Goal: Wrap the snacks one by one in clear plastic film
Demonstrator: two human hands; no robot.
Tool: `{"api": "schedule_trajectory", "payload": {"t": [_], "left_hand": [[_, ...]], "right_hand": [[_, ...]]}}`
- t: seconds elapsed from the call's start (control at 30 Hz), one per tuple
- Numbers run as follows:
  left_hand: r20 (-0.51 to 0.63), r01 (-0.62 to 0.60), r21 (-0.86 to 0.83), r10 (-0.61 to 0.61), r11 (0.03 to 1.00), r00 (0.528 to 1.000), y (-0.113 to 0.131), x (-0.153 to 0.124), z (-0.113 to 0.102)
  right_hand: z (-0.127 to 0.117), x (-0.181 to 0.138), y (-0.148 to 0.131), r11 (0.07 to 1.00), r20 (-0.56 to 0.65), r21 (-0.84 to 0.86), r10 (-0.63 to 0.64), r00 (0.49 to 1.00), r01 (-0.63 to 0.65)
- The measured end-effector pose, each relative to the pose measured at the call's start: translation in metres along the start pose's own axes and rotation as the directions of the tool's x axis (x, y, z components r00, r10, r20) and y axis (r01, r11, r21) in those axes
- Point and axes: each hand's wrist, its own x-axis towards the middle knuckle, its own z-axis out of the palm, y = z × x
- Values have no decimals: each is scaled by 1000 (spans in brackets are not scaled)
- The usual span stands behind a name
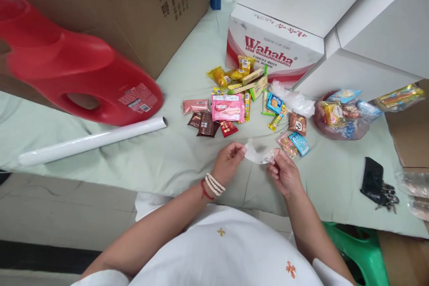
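Observation:
Between my hands stretches a small piece of clear and whitish plastic film (257,155), sagging in the middle. My left hand (230,161) pinches its left end, and my right hand (283,170) pinches the right end. Just beyond my left hand lie a pink nabati packet (228,108), dark brown packets (205,124) and a small red packet (229,128). Past my right hand are a blue packet (300,144), a brown packet (297,124) and a crumpled white plastic bag (296,100). Yellow packets (218,77) sit farther back.
A Wahaha carton (268,49) stands at the back, with white boxes above. To the left are a big red jug (83,71), a white roll (94,140) and a cardboard box (134,13). A bag of snacks (343,116), a black pouch with keys (372,178) and a green stool (360,250) are on the right.

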Motion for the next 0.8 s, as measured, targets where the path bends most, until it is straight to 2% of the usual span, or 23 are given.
{"api": "schedule_trajectory", "payload": {"t": [0.1, 0.17, 0.2, 0.27, 0.33, 0.37, 0.43, 0.5, 0.53, 0.63, 0.7, 0.8], "left_hand": [[-71, 124, -191, -140, 974, 988, -2, 1, -13], [-67, 138, -232, -157, 963, 985, -1, 0, -17], [-57, 126, -224, -142, 966, 988, 0, -2, -18], [-32, 85, -171, -91, 982, 995, 3, -5, -18], [5, 42, -94, -42, 995, 999, 5, -9, -16], [29, 25, -55, -23, 998, 999, 7, -11, -14], [82, -7, 17, 5, 1000, 997, 9, -16, -10], [120, -36, 78, 26, 996, 992, 10, -19, -6], [123, -44, 99, 31, 994, 992, 11, -21, -4], [82, -28, 96, 20, 995, 996, 12, -21, -5], [45, 5, 43, -7, 999, 999, 12, -19, -9], [-16, 38, -76, -39, 996, 999, 11, -13, -18]], "right_hand": [[-14, 1, 2, 999, 2, -35, 0, 1000, 0], [-22, -1, 7, 975, 20, -222, -1, 1000, 5], [-26, -2, 8, 928, 18, -371, -37, 999, 41], [-32, -6, 8, 720, -5, -673, -231, 973, 167], [-30, -10, 3, 467, 35, -836, -479, 877, 288], [-26, -12, 0, 385, 92, -856, -544, 834, 346], [-13, -14, -5, 335, 255, -812, -533, 807, 477], [3, -11, -6, 382, 386, -726, -461, 799, 571], [10, -9, -5, 425, 400, -693, -445, 801, 582], [16, 0, 1, 625, 272, -595, -434, 859, 504], [10, 3, 3, 765, 152, -496, -389, 908, 411], [-4, 2, 1, 900, 37, -309, -310, 950, 306]]}}
